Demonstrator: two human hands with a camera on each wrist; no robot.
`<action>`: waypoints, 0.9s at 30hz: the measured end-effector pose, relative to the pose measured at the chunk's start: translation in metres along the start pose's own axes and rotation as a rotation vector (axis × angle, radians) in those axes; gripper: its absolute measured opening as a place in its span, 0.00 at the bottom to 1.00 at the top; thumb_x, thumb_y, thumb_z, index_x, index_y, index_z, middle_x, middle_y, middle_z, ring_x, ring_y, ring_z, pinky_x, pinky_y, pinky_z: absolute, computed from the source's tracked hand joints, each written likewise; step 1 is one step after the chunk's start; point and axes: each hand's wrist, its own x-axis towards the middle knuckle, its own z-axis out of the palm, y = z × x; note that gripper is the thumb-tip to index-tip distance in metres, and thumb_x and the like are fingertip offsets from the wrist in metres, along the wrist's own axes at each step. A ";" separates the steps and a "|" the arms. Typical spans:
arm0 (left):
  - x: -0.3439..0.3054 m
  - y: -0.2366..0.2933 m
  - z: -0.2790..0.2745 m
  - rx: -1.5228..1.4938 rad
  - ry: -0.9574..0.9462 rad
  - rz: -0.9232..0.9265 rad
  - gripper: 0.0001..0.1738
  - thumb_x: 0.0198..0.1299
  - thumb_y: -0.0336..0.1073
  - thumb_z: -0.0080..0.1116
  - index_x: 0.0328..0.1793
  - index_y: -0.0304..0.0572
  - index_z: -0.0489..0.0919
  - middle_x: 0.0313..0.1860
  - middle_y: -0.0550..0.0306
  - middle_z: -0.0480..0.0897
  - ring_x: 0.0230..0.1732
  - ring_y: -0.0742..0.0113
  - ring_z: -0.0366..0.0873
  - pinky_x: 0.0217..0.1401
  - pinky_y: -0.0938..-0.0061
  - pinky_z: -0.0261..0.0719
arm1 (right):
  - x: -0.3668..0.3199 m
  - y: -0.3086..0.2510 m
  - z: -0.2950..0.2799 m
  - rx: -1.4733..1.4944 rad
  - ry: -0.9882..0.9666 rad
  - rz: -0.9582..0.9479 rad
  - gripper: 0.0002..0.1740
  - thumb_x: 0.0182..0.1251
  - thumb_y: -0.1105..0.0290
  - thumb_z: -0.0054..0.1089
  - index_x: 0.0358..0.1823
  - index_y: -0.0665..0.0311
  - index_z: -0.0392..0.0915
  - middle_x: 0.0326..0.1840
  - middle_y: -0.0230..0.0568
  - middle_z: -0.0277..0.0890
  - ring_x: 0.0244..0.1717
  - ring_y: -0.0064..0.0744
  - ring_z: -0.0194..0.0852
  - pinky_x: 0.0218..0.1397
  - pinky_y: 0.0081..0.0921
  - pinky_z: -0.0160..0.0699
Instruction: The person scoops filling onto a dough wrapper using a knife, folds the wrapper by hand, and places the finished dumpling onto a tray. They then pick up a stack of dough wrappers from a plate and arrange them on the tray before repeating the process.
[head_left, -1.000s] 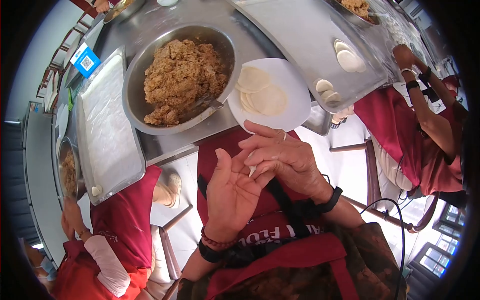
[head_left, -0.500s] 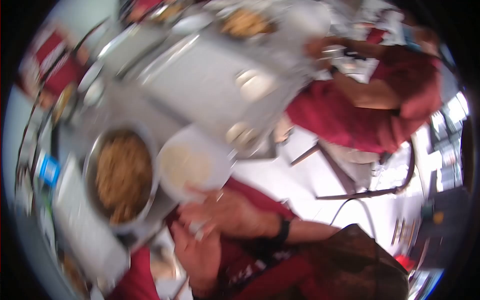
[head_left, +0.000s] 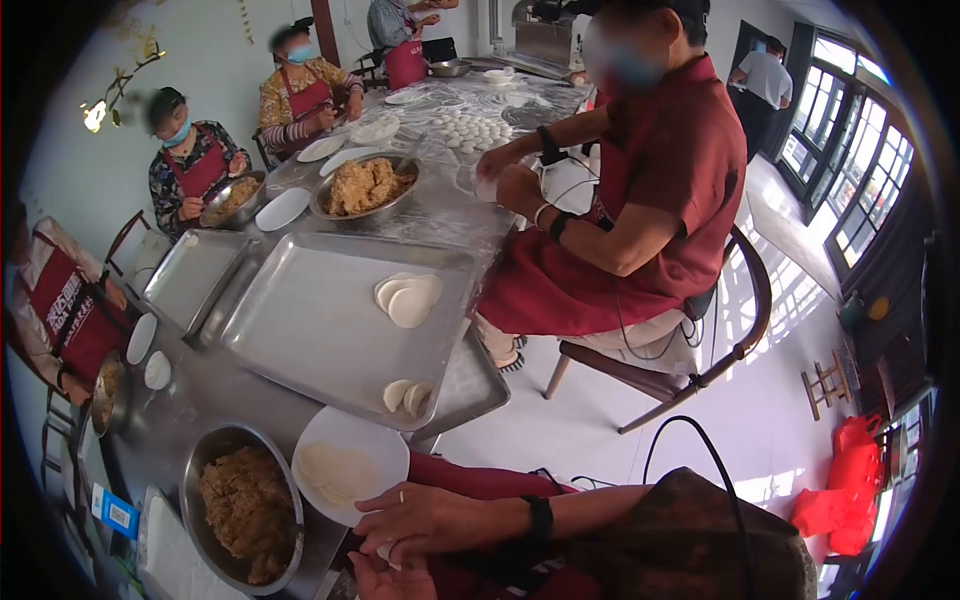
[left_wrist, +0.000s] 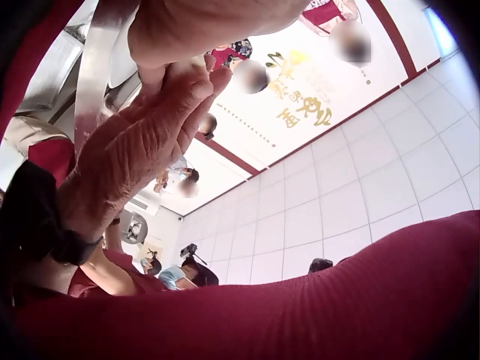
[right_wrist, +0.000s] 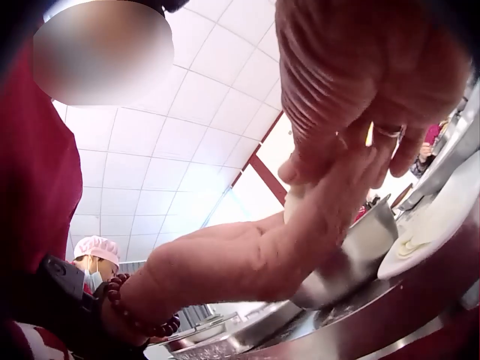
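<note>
Starting at the left of the head view, a blue card (head_left: 118, 515) lies on the steel table (head_left: 190, 390). Beside it stands a bowl (head_left: 192, 478) of brown filling (head_left: 245, 512). Beyond the bowl lies a tray (head_left: 300, 330) carrying two small groups of wrappers (head_left: 408, 295). Just right of the bowl sits a white plate (head_left: 385, 440) with more wrappers lying flat.

Below the plate, the left hand (head_left: 385, 580) lies palm up at the frame's bottom edge, beneath the dumpling (head_left: 384, 551). Whether its fingers curl round the dumpling cannot be told. The dumpling, small and white, sits between both hands, off the table. The right hand (head_left: 430, 520), ring on one finger, lies over it with fingers bent down, pinching it. A black band (head_left: 541, 520) circles the right wrist. Farther right, a seated person (head_left: 640, 190) in red works at the table.
</note>
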 end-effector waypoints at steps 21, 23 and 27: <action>0.020 0.001 0.018 0.161 0.017 -0.176 0.31 0.79 0.51 0.32 0.70 0.30 0.70 0.74 0.35 0.68 0.75 0.37 0.63 0.80 0.45 0.58 | 0.045 0.026 -0.060 0.441 -0.141 0.436 0.08 0.69 0.76 0.61 0.47 0.65 0.85 0.52 0.36 0.84 0.50 0.25 0.81 0.53 0.21 0.80; 0.023 -0.002 0.014 0.212 0.039 -0.217 0.31 0.79 0.51 0.33 0.71 0.32 0.70 0.74 0.36 0.67 0.76 0.37 0.62 0.80 0.45 0.58 | 0.053 0.041 -0.081 0.400 -0.128 0.445 0.09 0.69 0.74 0.63 0.47 0.65 0.85 0.54 0.37 0.84 0.53 0.25 0.82 0.57 0.24 0.80; 0.038 -0.017 -0.011 0.161 0.041 -0.301 0.27 0.78 0.48 0.38 0.70 0.34 0.71 0.72 0.41 0.71 0.74 0.40 0.66 0.78 0.46 0.62 | 0.071 0.065 -0.131 0.215 -0.076 0.527 0.11 0.69 0.73 0.64 0.51 0.61 0.86 0.53 0.36 0.85 0.54 0.25 0.82 0.57 0.26 0.83</action>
